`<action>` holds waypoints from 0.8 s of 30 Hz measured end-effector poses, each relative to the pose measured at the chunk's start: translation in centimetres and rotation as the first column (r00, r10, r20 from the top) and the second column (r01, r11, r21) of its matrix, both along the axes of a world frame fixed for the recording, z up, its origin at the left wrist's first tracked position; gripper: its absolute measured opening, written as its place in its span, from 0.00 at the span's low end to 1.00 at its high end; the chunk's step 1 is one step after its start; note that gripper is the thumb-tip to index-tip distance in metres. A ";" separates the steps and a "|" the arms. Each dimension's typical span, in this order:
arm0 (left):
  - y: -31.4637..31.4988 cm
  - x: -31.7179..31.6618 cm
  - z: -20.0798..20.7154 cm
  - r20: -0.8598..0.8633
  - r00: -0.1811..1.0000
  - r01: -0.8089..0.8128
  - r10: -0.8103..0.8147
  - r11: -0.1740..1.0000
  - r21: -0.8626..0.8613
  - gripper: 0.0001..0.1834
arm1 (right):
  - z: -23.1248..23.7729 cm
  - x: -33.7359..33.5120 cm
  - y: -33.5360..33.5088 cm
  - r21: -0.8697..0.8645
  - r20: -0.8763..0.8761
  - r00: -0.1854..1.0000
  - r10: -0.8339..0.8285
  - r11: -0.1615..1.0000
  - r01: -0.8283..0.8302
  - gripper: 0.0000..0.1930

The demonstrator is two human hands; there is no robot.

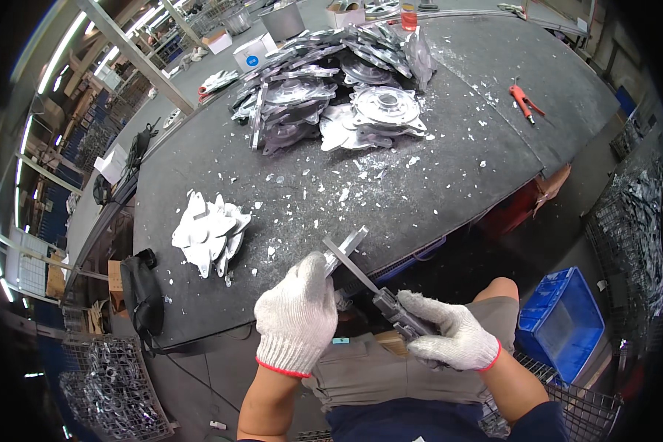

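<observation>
Far left, low: heap of small shiny metal parts. Next, black bag against the left edge of the dark counter. Then, on the counter, a small pile of bright finned castings, near my left hand, not touching it.

My left grip, in a white knit glove, was closed around the near end of a flat metal casting, seen edge-on. Casting stuck out beyond my fingers, forward and to the right, at the counter's near edge; couldn't tell if it rested there. Behind it, well apart, stood the big stack of flanged castings.

Key relation: the casting's long axis ran away from me and rightward; the narrow flat strip of my handheld tool ran away and leftward, crossing it just past my left fingertips. Looked like contact, couldn't be certain. Left hand was the nearer one; only the tool bridged the gap to the right.

My right grip, gloved too, was wrapped around the tool's dark body, fingers partly hidden. Further right: red-handled air blow gun far back on the counter, blue plastic bin below counter level.
</observation>
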State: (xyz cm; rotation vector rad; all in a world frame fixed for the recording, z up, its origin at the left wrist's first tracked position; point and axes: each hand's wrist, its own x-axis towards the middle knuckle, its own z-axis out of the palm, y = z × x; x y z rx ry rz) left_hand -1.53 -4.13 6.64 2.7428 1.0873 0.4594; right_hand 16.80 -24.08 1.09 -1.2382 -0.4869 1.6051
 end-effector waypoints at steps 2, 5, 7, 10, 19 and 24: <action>0.0 -0.5 0.6 0.069 0.997 0.025 -0.022 0.999 -0.041 0.22 | -1.8 0.1 0.0 0.432 0.429 0.898 -0.100 0.896 -0.107 0.49; -0.5 -3.2 -1.9 0.510 0.856 0.134 -0.079 0.988 -0.073 0.32 | -1.8 -0.6 0.1 0.424 0.479 0.873 -0.086 0.894 -0.145 0.51; 0.3 -5.1 -4.7 0.746 0.650 0.197 -0.145 0.980 0.019 0.45 | -0.8 -1.4 0.6 0.353 0.367 0.928 -0.062 0.932 -0.077 0.51; 2.3 -3.1 -8.9 0.651 0.746 0.187 0.144 0.892 -0.412 0.26 | 0.7 -1.0 0.9 0.301 0.737 0.672 -0.069 0.924 -0.235 0.52; 2.4 -0.3 0.0 0.276 0.943 0.192 -0.185 0.981 0.001 0.16 | 0.9 -0.7 -0.1 0.376 0.813 0.536 -0.229 0.909 -0.182 0.50; 1.5 2.6 1.5 0.057 0.991 0.117 -0.117 0.993 -0.004 0.15 | -0.1 -0.6 -1.0 0.425 0.645 0.709 -0.284 0.905 -0.024 0.44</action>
